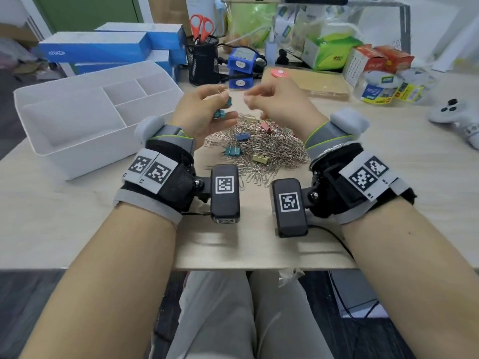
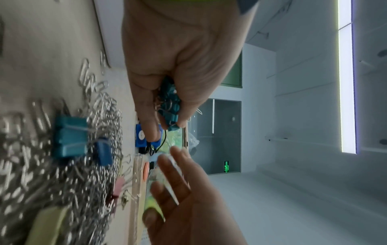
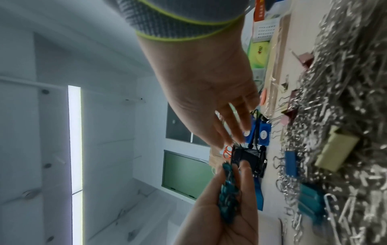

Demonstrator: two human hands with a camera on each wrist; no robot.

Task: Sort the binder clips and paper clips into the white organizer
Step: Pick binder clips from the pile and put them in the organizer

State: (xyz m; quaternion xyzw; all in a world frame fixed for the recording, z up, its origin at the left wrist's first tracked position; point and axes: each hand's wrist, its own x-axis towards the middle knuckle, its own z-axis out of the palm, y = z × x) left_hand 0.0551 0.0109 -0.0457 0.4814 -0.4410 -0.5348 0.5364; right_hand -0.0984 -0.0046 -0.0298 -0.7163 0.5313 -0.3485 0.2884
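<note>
My left hand (image 1: 204, 112) is raised over the pile and grips a bunch of teal binder clips (image 1: 222, 110) between thumb and fingers; the left wrist view shows the same clips (image 2: 168, 106). My right hand (image 1: 269, 102) hovers just to the right of it, fingers loose and empty (image 3: 230, 122). Below lies a heap of silver paper clips (image 1: 274, 149) with a blue (image 1: 242, 136), a teal (image 1: 233, 151), a yellow (image 1: 260, 158) and a pink binder clip (image 1: 266, 126) on it. The white organizer (image 1: 108, 149) stands to the left, and no clips are visible in its compartments.
A black mesh pen holder (image 1: 203, 63) with orange scissors stands behind the hands, next to stacked blue boxes (image 1: 103, 47). A brown envelope (image 1: 305, 81), tape rolls (image 1: 383, 86) and a white game controller (image 1: 456, 115) lie to the right. The table's front edge (image 1: 233, 268) is near my lap.
</note>
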